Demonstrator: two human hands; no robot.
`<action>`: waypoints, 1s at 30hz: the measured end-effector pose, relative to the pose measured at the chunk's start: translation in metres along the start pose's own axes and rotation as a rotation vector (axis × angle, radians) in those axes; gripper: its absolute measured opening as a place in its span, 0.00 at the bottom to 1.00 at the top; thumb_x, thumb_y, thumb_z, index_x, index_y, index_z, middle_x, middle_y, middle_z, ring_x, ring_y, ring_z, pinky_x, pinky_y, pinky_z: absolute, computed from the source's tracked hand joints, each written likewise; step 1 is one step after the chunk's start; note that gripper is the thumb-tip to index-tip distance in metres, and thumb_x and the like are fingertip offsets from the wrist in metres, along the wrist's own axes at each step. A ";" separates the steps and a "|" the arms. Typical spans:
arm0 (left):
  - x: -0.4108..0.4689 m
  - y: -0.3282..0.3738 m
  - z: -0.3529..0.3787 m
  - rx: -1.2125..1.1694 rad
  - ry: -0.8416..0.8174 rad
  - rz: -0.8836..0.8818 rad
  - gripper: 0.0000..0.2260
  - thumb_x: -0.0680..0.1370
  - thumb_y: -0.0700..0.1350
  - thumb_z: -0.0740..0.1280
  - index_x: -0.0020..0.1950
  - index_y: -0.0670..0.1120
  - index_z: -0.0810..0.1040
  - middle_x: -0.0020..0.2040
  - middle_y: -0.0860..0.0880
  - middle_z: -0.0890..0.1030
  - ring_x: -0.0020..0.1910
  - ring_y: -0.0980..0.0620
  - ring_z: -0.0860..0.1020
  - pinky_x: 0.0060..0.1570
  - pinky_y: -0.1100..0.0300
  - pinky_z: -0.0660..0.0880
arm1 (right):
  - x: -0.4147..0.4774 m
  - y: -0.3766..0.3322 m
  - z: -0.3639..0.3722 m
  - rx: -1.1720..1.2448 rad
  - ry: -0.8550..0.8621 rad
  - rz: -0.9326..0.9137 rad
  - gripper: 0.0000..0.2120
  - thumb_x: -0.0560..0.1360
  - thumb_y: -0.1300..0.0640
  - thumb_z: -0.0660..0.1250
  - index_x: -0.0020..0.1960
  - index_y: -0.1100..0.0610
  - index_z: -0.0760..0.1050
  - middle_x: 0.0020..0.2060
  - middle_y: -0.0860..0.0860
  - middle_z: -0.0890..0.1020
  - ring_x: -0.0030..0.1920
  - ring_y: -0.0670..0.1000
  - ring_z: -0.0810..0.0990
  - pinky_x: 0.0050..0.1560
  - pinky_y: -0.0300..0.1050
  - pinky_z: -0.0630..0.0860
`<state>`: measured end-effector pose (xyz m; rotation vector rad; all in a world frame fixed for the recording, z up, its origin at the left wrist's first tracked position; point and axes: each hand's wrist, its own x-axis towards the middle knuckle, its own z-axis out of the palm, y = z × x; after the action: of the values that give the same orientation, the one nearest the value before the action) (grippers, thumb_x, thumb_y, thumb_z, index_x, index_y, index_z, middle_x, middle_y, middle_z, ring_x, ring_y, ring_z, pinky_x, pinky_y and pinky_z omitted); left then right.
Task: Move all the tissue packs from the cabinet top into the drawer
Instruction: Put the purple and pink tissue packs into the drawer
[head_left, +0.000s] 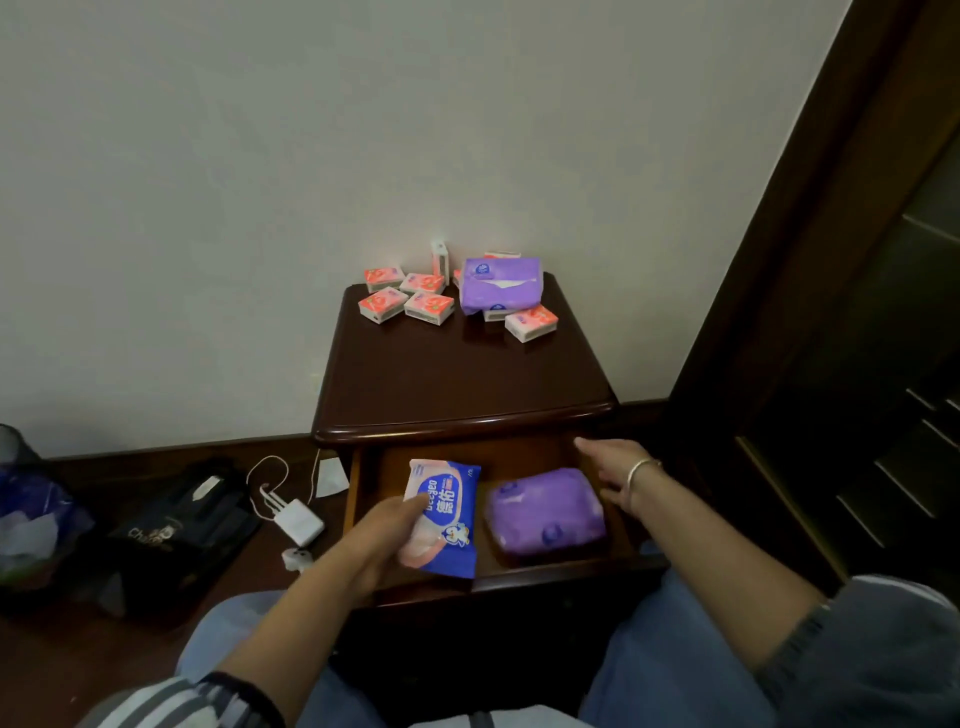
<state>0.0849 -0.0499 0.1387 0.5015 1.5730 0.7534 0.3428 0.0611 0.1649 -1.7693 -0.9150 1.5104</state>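
Observation:
My left hand (387, 540) grips a blue and pink tissue pack (447, 514) over the left part of the open drawer (358, 483). A purple tissue pack (545, 512) lies inside the drawer on the right. My right hand (608, 467) hovers just right of that pack with fingers relaxed, holding nothing. On the dark wooden cabinet top (457, 379), near the wall, sit a larger purple tissue pack (501, 283) and several small pink and white tissue packs (428, 306).
A white charger with cables (296, 519) and a black bag (182, 525) lie on the floor left of the cabinet. A bin with a plastic liner (26, 509) stands at far left. A dark wooden door frame (810, 260) rises on the right.

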 end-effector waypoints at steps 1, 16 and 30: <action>0.003 -0.001 0.003 -0.005 0.008 -0.023 0.13 0.80 0.50 0.64 0.58 0.43 0.74 0.47 0.42 0.85 0.45 0.46 0.84 0.45 0.51 0.80 | 0.003 0.010 0.003 -0.085 -0.008 -0.063 0.23 0.74 0.58 0.70 0.66 0.63 0.70 0.64 0.59 0.74 0.64 0.57 0.73 0.51 0.46 0.73; 0.012 -0.012 -0.027 -0.001 0.021 -0.048 0.08 0.80 0.50 0.63 0.55 0.47 0.74 0.43 0.45 0.85 0.42 0.47 0.84 0.36 0.54 0.79 | 0.042 0.023 0.041 -1.693 -0.361 -0.340 0.25 0.72 0.54 0.70 0.67 0.58 0.69 0.65 0.57 0.74 0.64 0.59 0.74 0.63 0.51 0.73; 0.053 -0.001 0.061 0.289 0.011 -0.011 0.19 0.81 0.49 0.60 0.70 0.43 0.67 0.61 0.41 0.78 0.56 0.45 0.79 0.57 0.51 0.76 | 0.005 0.047 -0.002 -1.032 0.115 -0.434 0.30 0.73 0.46 0.67 0.70 0.56 0.64 0.61 0.58 0.72 0.59 0.59 0.74 0.56 0.48 0.72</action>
<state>0.1376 -0.0027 0.0993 0.6994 1.7030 0.5227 0.3506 0.0389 0.1238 -2.0464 -2.0858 0.6409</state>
